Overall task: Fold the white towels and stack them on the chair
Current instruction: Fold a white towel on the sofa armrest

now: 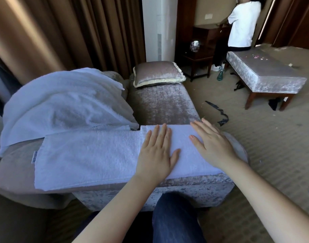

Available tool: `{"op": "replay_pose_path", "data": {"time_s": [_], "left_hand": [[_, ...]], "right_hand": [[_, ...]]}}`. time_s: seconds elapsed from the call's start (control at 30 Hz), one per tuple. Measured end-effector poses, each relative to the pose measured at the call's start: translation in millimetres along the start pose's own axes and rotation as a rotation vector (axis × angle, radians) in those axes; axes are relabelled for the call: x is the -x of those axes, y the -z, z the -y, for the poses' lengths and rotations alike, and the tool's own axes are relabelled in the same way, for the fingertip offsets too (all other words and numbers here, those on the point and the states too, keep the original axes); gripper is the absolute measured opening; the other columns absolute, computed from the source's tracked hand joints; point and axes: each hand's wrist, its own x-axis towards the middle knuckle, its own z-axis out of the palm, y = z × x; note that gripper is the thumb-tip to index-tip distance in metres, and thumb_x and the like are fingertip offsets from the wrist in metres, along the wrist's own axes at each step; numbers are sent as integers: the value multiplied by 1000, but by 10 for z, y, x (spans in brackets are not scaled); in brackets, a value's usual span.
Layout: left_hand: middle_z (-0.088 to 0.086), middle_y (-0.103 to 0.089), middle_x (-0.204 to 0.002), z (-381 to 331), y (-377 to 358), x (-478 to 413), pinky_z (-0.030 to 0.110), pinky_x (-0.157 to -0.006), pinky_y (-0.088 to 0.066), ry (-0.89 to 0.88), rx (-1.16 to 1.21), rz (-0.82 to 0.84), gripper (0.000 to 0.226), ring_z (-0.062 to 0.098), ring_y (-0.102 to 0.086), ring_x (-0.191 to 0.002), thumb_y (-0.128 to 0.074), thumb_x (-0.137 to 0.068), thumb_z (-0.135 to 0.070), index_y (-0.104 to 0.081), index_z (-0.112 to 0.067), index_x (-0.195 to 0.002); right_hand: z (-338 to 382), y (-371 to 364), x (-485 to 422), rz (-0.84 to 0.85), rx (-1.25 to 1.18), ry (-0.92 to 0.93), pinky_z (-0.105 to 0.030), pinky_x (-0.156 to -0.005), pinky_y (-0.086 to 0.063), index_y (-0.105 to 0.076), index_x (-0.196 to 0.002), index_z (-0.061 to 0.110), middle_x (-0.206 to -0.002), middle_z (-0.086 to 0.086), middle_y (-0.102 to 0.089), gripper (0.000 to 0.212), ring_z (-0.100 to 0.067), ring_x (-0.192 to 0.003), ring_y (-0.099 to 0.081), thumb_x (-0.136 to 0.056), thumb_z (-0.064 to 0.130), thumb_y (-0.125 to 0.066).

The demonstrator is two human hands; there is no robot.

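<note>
1. My L hand (156, 151) is lying flat on the folded white towel (90, 155). Its fingers are straight & a bit spread, not gripping anything.
2. My R hand (213, 146) is resting on the same towel, just beside the L hand. Its fingers are straight too & holding nothing.
3. The folded white towel is lying as a long strip across the near end of the grey velvet seat (167, 192). Its L end is reaching onto the chair (17, 171).
4. A small tag (33, 156) is sticking out at the towel's L edge.
5. A 2nd white towel (59, 106) is lying loose & bumpy on the chair, behind the folded 1 & touching its far edge.
6. A shiny pillow (157, 74) is sitting at the far end of the velvet seat.
7. My leg in blue jeans (174, 218) is showing below the seat.
8. A person in a white shirt (243, 23) is standing far back, by a velvet bench (266, 74) w/ wood legs.
9. Brown curtains (45, 32) are hanging behind the chair.
</note>
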Motion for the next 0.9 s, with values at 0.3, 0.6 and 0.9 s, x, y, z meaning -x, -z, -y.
{"op": "replay_pose_path", "data": {"time_s": [0.3,0.6,0.9], "left_hand": [[17,-60,-131,911,368,443,48,-111,-32,247,6,-78,49,36,-55,-124,-37,-98,-33,-62,0,-123],[12,-66,-100,1822,980,1216,42,-68,-48,609,-217,-51,41,36,-61,-85,-42,-85,-37,-66,-6,-100],[1,-51,-94,1979,1053,1349,29,-68,-34,990,149,-149,29,16,-47,-81,-61,-92,-39,-47,-14,-97]], "right_hand": [[783,67,-119,-113,-154,262,-38,-119,-15,-53,-137,18,-149,3,-43,62,-15,-142,-30,-95,52,-22],[2003,-336,-578,-103,-182,508,-44,-108,-36,-65,-120,13,-130,-2,-61,48,-22,-127,-51,-92,37,-34],[2126,-520,-601,-65,-205,491,-38,-100,-46,-62,-127,15,-130,-1,-61,48,-19,-121,-56,-95,41,-36]]}}
